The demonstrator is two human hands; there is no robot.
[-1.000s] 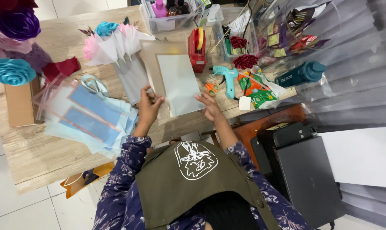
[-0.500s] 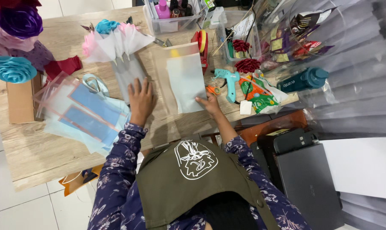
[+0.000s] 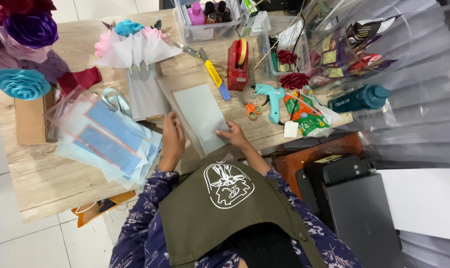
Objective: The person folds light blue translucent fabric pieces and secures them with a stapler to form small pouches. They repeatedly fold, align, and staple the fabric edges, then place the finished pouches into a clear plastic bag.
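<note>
The person wears an olive-green apron over a dark navy top with long sleeves printed in a small pale floral pattern. On the chest of the apron sits a white line-drawn emblem, roughly shield-shaped with a figure inside. Small dark buttons show along the apron's edge on the right side. The sleeves reach down to the wrists, leaving the left hand and right hand bare.

A pale blue-grey sheet lies on the light wood-grain table. Near its far edge stand a red tape dispenser and a purple paper rose. The sleeves are navy with a floral print.
</note>
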